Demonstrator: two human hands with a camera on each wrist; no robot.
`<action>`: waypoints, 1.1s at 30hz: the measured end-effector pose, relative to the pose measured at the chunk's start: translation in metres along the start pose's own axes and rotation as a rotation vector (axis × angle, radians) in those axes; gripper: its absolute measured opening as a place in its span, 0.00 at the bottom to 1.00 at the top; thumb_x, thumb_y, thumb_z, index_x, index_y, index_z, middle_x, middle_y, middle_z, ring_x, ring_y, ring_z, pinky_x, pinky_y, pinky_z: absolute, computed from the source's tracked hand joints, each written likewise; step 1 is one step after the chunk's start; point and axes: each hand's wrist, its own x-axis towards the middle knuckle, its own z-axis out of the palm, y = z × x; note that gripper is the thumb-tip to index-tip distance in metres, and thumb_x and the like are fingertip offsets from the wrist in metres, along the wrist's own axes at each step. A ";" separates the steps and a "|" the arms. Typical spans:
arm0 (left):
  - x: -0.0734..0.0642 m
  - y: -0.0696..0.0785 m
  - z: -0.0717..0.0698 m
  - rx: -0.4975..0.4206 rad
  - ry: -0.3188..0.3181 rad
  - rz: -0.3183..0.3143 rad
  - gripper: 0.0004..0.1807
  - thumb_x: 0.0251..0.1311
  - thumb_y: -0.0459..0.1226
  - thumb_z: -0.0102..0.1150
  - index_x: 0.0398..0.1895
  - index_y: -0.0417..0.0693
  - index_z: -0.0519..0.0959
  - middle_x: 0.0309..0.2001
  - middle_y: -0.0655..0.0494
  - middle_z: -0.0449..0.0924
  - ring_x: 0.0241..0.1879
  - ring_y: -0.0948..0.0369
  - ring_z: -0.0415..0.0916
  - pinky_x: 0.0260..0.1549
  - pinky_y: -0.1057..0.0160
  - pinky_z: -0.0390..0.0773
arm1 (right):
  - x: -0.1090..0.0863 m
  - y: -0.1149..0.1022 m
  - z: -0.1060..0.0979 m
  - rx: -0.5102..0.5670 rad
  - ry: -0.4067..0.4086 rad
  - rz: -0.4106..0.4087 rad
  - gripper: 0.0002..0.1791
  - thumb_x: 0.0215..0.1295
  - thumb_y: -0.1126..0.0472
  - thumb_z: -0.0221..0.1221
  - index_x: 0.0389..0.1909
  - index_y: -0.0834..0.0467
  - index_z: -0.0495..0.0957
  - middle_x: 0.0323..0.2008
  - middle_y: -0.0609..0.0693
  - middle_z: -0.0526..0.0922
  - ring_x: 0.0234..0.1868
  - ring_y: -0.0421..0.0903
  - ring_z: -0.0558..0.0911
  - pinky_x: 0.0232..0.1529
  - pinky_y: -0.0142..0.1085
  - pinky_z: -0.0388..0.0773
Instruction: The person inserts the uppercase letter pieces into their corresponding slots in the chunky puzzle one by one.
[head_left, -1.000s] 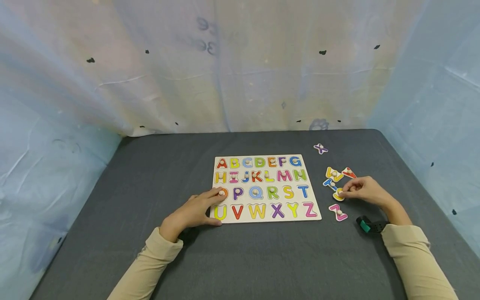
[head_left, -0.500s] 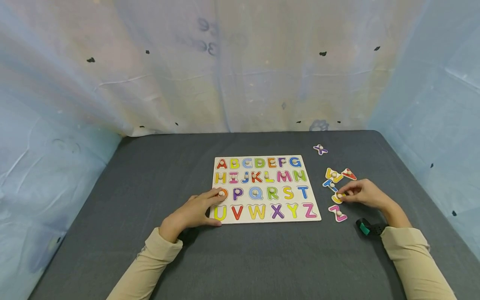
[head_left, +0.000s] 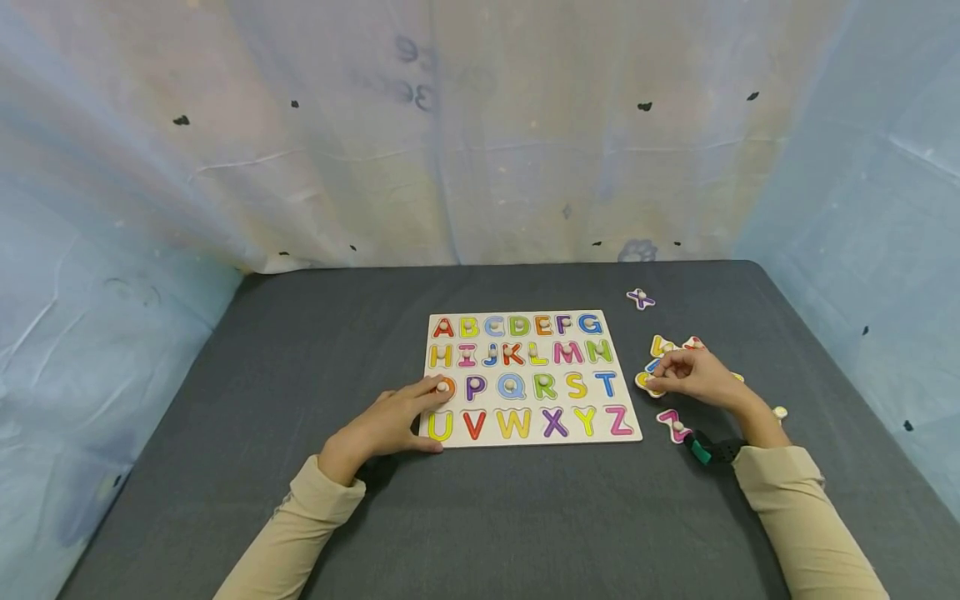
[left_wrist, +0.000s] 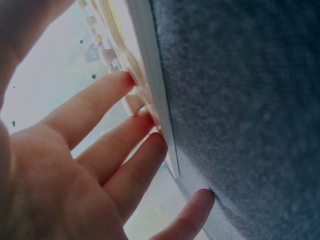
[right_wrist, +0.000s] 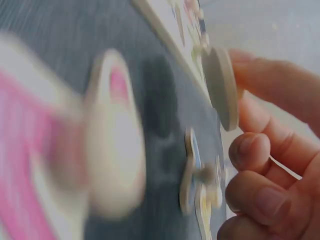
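My left hand (head_left: 386, 425) rests on the left edge of the wooden alphabet puzzle board (head_left: 489, 398), fingers on its top and thumb at the near corner. In the left wrist view, the fingers (left_wrist: 107, 100) are extended along the board's side. My right hand (head_left: 697, 375) pinches a yellow letter piece (head_left: 649, 384) right of the board. The right wrist view shows that piece (right_wrist: 222, 90) edge-on, raised over the cloth; its letter is hidden there. A blue T piece (right_wrist: 189, 175) lies beneath it, and a pink Z piece (head_left: 673, 425) lies nearer.
A purple X piece (head_left: 641, 298) lies farther back. A yellow W piece (head_left: 662, 345) and a red V piece (head_left: 693, 342) are partly behind the right hand. A yellowish piece (head_left: 780, 412) shows beside the right wrist. Cloth walls (head_left: 495, 192) enclose the grey table (head_left: 480, 525).
My right hand has moved left and slightly away from me, carrying the yellow letter piece toward the board. Pieces that its wrist had covered now show. The left hand has stayed put.
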 end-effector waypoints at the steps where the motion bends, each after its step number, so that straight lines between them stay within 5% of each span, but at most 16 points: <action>1: 0.000 0.000 0.000 -0.001 0.000 -0.001 0.43 0.48 0.49 0.72 0.69 0.49 0.67 0.73 0.43 0.61 0.71 0.46 0.62 0.61 0.38 0.63 | 0.003 -0.001 0.003 0.011 -0.003 0.002 0.06 0.56 0.65 0.66 0.27 0.64 0.80 0.18 0.34 0.76 0.17 0.29 0.68 0.21 0.28 0.67; 17: -0.002 0.003 -0.002 -0.012 -0.006 -0.013 0.43 0.49 0.48 0.72 0.69 0.49 0.67 0.73 0.44 0.60 0.72 0.46 0.61 0.63 0.40 0.62 | 0.034 -0.025 0.054 0.067 -0.024 0.061 0.11 0.59 0.61 0.66 0.28 0.65 0.78 0.19 0.45 0.75 0.19 0.32 0.66 0.21 0.26 0.62; 27: 0.001 0.001 0.000 -0.005 -0.015 -0.012 0.44 0.49 0.49 0.71 0.70 0.51 0.66 0.74 0.45 0.59 0.72 0.47 0.60 0.63 0.39 0.62 | 0.033 -0.048 0.071 0.182 0.039 0.212 0.16 0.58 0.57 0.67 0.31 0.70 0.81 0.15 0.42 0.72 0.16 0.33 0.68 0.16 0.27 0.62; 33: 0.000 0.000 0.000 -0.010 -0.018 -0.023 0.44 0.49 0.49 0.72 0.70 0.51 0.66 0.74 0.45 0.58 0.73 0.47 0.60 0.63 0.39 0.62 | 0.036 -0.051 0.080 0.125 0.077 0.282 0.16 0.56 0.55 0.69 0.29 0.66 0.82 0.15 0.40 0.71 0.17 0.34 0.69 0.17 0.27 0.62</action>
